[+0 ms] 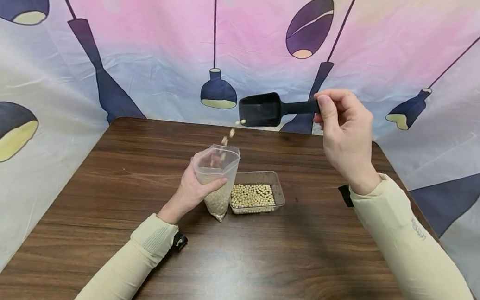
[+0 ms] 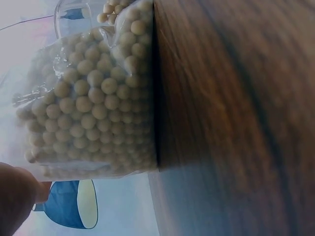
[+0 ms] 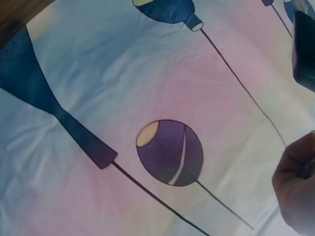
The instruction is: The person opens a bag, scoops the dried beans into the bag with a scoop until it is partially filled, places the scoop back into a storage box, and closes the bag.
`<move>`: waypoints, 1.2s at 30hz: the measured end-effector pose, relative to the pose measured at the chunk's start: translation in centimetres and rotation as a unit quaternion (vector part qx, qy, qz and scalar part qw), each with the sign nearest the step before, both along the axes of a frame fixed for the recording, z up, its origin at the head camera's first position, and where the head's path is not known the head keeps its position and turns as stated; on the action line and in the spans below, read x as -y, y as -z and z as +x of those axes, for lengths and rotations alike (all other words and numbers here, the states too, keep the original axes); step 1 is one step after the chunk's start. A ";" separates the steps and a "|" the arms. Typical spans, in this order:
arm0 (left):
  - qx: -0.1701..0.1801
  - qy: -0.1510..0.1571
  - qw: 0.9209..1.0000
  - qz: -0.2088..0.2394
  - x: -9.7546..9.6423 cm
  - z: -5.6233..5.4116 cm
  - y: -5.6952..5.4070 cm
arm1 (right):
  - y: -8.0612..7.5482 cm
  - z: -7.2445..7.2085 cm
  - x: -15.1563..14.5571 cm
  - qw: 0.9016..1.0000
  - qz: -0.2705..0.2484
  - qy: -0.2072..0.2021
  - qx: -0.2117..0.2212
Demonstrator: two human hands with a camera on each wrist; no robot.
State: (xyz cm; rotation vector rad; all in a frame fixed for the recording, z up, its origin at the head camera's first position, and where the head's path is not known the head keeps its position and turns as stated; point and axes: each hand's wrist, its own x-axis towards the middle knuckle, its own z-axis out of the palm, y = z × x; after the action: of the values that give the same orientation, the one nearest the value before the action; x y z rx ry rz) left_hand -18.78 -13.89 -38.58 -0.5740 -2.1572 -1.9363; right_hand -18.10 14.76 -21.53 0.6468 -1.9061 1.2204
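Note:
A black scoop (image 1: 260, 110) is tipped over in the air, its handle pinched by my right hand (image 1: 347, 135). Several pale round beans (image 1: 232, 133) fall from its lip toward the mouth of a clear plastic bag (image 1: 217, 188). My left hand (image 1: 192, 188) grips that bag near its top, thumb across the front. Seen from the left wrist, the bag (image 2: 88, 103) is partly filled with beans and its base rests on the table. In the right wrist view only part of the scoop (image 3: 305, 54) and part of my right hand (image 3: 298, 189) show at the edge.
Just right of the bag stands a clear rectangular container (image 1: 278, 191) with more beans in it. Both sit on a dark wooden table (image 1: 239, 257). Behind the table hangs a cloth (image 1: 166, 48) printed with lamps.

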 end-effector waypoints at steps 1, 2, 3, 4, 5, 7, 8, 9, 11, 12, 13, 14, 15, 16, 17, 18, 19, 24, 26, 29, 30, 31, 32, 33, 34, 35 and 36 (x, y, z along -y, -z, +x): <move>0.000 0.000 1.000 -0.001 0.0 0.0 0.0 | 0.0 0.2 0.1 1.000 0.013 0.002 -0.025; 0.000 0.001 1.000 -0.001 0.0 0.0 0.0 | 0.1 0.3 0.2 0.998 0.029 0.006 -0.052; 0.001 0.002 1.000 -0.002 0.0 0.0 0.0 | 0.1 0.5 0.3 0.996 0.046 0.014 -0.079; 0.001 0.002 1.000 -0.003 0.0 0.0 0.0 | 0.1 0.7 0.4 0.992 0.065 0.025 -0.105; 0.000 0.004 1.000 -0.002 0.0 -0.1 0.0 | 0.2 0.9 0.4 0.987 0.086 0.036 -0.127; -0.004 0.004 1.000 -0.005 0.1 -0.1 0.1 | 0.4 1.2 0.3 0.979 0.131 0.062 -0.144; -0.008 0.005 1.000 -0.004 0.1 -0.1 0.1 | 0.7 1.3 0.3 0.976 0.155 0.071 -0.136; -0.013 0.004 1.000 -0.004 0.1 -0.2 0.2 | 1.1 1.3 0.1 0.973 0.184 0.077 -0.113; -0.023 0.002 1.000 -0.003 0.1 -0.3 0.2 | 2.1 1.1 -0.1 0.966 0.243 0.081 -0.038; -0.027 0.001 1.000 -0.002 0.1 -0.3 0.2 | 2.8 0.9 -0.1 0.958 0.274 0.080 0.006; -0.028 0.001 1.000 -0.001 0.1 -0.3 0.2 | 3.5 0.7 -0.2 0.948 0.304 0.078 0.049; -0.028 0.002 1.000 -0.001 0.1 -0.3 0.3 | 4.4 0.6 -0.2 0.936 0.331 0.076 0.089; -0.027 0.002 1.000 -0.002 0.1 -0.3 0.3 | 5.2 0.5 -0.1 0.924 0.354 0.074 0.124; -0.026 0.004 1.000 -0.002 0.1 -0.3 0.3 | 6.1 0.5 0.0 0.914 0.371 0.071 0.147; -0.024 0.005 1.000 -0.003 0.2 -0.3 0.3 | 6.9 0.5 0.1 0.907 0.385 0.067 0.159; -0.023 0.007 1.000 -0.004 0.2 -0.3 0.3 | 7.6 0.6 0.3 0.902 0.395 0.062 0.165; -0.022 0.009 1.000 -0.004 0.2 -0.3 0.3 | 8.3 0.7 0.4 0.899 0.403 0.059 0.161; -0.025 0.008 1.000 -0.007 0.0 -0.3 0.2 | 10.1 0.9 0.7 0.901 0.406 0.060 0.141; -0.026 0.006 1.000 -0.007 -0.2 -0.3 0.2 | 10.0 0.8 0.6 0.903 0.391 0.062 0.165; -0.023 0.004 1.000 -0.005 -0.2 -0.4 0.2 | 9.7 0.4 0.0 0.901 0.359 0.052 0.238; -0.023 0.005 1.000 -0.003 -0.3 -0.4 0.2 | 9.6 0.3 -0.3 0.899 0.347 0.047 0.264; -0.023 0.005 1.000 -0.003 -0.3 -0.4 0.1 | 9.6 0.1 -0.6 0.894 0.336 0.041 0.293; -0.023 0.005 1.000 -0.003 -0.3 -0.3 0.0 | 9.7 -0.1 -0.9 0.889 0.325 0.035 0.321; -0.023 0.006 1.000 -0.004 -0.3 0.0 -0.4 | 9.8 -0.3 -1.2 0.884 0.316 0.030 0.343; -0.023 0.006 1.000 -0.006 -0.4 0.2 -0.8 | 10.1 -0.4 -1.5 0.880 0.308 0.027 0.361; -0.023 0.006 1.000 -0.008 -0.4 0.5 -1.1 | 10.4 -0.5 -1.7 0.876 0.298 0.024 0.379; -0.022 0.007 1.000 -0.010 -0.5 0.7 -1.5 | 10.8 -0.6 -1.8 0.872 0.290 0.022 0.395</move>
State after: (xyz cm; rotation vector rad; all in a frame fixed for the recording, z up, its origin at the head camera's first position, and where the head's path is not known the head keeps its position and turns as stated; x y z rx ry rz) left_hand -18.05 -13.41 -37.10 -0.6302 -2.1529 -1.8930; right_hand -18.66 16.61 -32.29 0.4062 -3.0227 0.9327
